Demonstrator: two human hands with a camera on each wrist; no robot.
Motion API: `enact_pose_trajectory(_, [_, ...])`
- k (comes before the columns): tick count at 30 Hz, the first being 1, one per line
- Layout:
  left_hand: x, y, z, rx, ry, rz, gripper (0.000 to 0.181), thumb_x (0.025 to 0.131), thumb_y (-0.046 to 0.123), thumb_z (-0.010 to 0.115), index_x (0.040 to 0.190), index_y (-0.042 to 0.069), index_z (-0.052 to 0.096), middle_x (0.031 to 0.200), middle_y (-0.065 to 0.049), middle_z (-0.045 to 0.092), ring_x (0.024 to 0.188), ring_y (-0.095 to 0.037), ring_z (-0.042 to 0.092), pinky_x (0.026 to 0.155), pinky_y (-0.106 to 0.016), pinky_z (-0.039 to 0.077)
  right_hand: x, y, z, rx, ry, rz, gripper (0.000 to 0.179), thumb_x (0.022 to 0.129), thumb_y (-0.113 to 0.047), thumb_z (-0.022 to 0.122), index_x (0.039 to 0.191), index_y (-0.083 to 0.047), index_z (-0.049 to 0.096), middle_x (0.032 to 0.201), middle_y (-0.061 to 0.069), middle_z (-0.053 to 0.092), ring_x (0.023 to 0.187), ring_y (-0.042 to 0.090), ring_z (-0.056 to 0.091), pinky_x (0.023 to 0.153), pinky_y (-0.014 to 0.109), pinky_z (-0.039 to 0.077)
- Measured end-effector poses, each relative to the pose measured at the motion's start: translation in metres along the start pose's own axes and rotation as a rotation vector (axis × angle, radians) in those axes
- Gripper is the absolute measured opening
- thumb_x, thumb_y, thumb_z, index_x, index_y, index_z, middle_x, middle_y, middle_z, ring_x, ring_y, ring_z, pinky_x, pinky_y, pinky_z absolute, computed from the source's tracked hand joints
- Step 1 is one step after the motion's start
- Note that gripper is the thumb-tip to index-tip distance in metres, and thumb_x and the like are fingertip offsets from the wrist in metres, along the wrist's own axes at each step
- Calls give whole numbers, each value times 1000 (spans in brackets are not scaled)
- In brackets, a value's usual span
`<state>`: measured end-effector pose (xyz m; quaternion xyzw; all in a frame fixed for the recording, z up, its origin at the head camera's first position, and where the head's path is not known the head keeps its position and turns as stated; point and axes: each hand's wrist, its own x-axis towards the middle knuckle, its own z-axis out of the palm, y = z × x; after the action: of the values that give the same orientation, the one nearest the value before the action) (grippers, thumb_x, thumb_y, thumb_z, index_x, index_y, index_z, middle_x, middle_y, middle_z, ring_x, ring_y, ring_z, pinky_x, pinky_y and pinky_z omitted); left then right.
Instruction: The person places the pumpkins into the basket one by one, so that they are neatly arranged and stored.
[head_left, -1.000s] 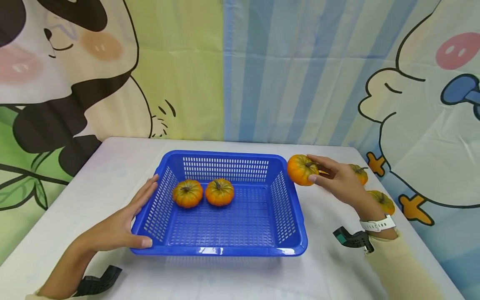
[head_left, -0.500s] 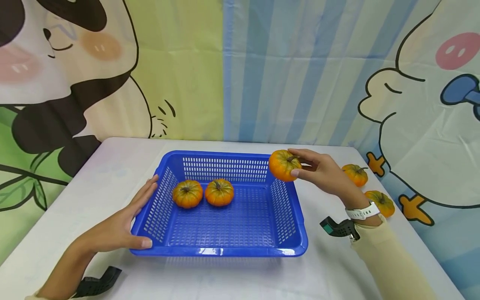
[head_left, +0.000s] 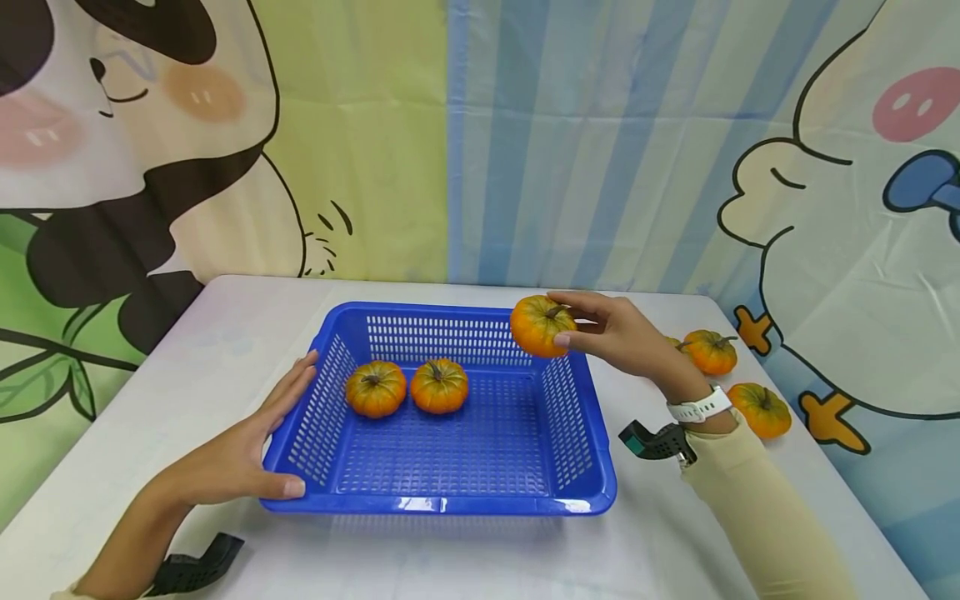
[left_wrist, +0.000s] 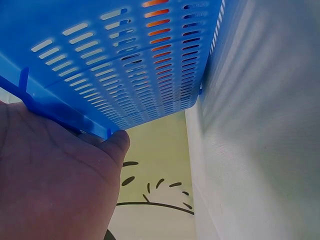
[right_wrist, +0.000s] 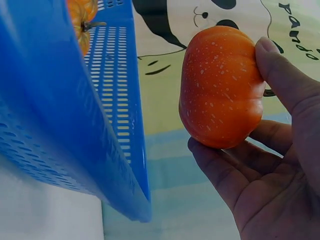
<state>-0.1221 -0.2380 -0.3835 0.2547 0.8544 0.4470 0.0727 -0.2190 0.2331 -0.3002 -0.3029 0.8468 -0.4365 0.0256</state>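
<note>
My right hand [head_left: 618, 333] holds a small orange pumpkin [head_left: 542, 326] between thumb and fingers, raised over the back right part of a blue plastic basket [head_left: 435, 502]. In the right wrist view, the pumpkin's speckled orange underside [right_wrist: 220, 85] faces the camera, thumb on one side and fingertips on the other. My left hand [head_left: 225, 457] rests against the basket's left rim, fingers stretched along it and thumb on the front corner. The left wrist view has the palm [left_wrist: 55, 175] against the rim. Inside the basket, two pumpkins sit side by side, a left one [head_left: 376, 388] and a right one [head_left: 439, 385].
To the right on the white table [head_left: 637, 533] lie more pumpkins, one [head_left: 711, 352] farther back and another [head_left: 761, 409] nearer; a third is mostly hidden behind my right hand. A printed curtain [head_left: 585, 150] hangs behind the table. Slotted walls ring the basket.
My right hand has carried the pumpkin leftward, from beside the basket's right rim to over its inside. The left hand, basket and the two pumpkins in it have stayed put.
</note>
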Motion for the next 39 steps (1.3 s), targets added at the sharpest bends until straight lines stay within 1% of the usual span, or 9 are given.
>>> enact_pose_trajectory(4, [0, 1, 0, -5, -7, 7, 119, 70, 23, 80, 158, 25, 0, 162, 2, -13, 142, 4, -6, 95, -69, 27, 6, 0, 4, -3, -35, -20, 59, 90, -13, 71, 142, 1, 47, 142, 16, 48, 123, 32, 53, 93, 32, 50])
enact_pose_trajectory(11, [-3, -1, 0, 16, -5, 4, 119, 70, 23, 80, 158, 23, -1, 162, 2, -12, 142, 3, -3, 96, -66, 28, 21, -2, 12, -50, -65, 5, 61, 89, -22, 72, 142, -3, 49, 139, 14, 52, 120, 30, 55, 91, 35, 51])
enact_pose_trajectory(16, [-3, -2, 0, 14, -1, -3, 119, 71, 23, 80, 158, 24, 0, 162, 3, -12, 144, -2, -3, 96, -65, 27, 31, -3, 20, -26, -108, 18, 62, 88, -23, 73, 142, -3, 49, 134, 13, 54, 117, 28, 57, 90, 34, 52])
enact_pose_trajectory(18, [-3, -2, 0, 9, -6, 7, 118, 71, 22, 80, 158, 23, -1, 162, 1, -13, 144, 0, -4, 95, -69, 27, 35, -3, 22, -19, -122, 20, 63, 88, -23, 74, 142, -3, 49, 133, 12, 55, 117, 27, 58, 91, 34, 52])
enact_pose_trajectory(23, [-3, -1, 0, 12, -4, 12, 119, 70, 22, 80, 158, 23, 0, 162, 1, -12, 143, 3, -4, 96, -69, 25, 41, -6, 28, -14, -154, 10, 63, 87, -20, 75, 142, -1, 48, 132, 13, 55, 116, 28, 58, 92, 36, 51])
enact_pose_trajectory(28, [-1, -4, 0, 13, 2, 4, 119, 70, 22, 81, 158, 22, 0, 162, 2, -12, 142, 2, -4, 97, -66, 25, 48, -6, 34, -13, -211, 15, 63, 87, -19, 75, 141, -3, 49, 133, 11, 54, 114, 26, 57, 94, 35, 50])
enact_pose_trajectory(33, [0, -1, 1, 6, -2, 22, 119, 70, 21, 81, 158, 23, 0, 162, 3, -12, 143, 2, -5, 96, -71, 24, 54, -4, 39, -20, -298, 33, 66, 86, -23, 76, 143, -4, 47, 137, 8, 52, 117, 24, 56, 97, 35, 48])
enact_pose_trajectory(38, [0, 2, -1, -11, -12, 45, 118, 70, 19, 80, 158, 23, 1, 162, 1, -12, 143, 1, -7, 93, -78, 21, 58, -3, 43, -8, -363, 44, 65, 85, -26, 77, 141, -7, 50, 132, 7, 53, 115, 23, 56, 97, 32, 48])
enact_pose_trajectory(39, [0, 1, -1, -8, -10, 41, 119, 70, 19, 80, 158, 24, 1, 162, 2, -12, 143, 0, -7, 93, -77, 21, 59, -3, 44, -10, -370, 45, 64, 85, -26, 77, 141, -7, 51, 131, 7, 53, 114, 23, 57, 96, 32, 48])
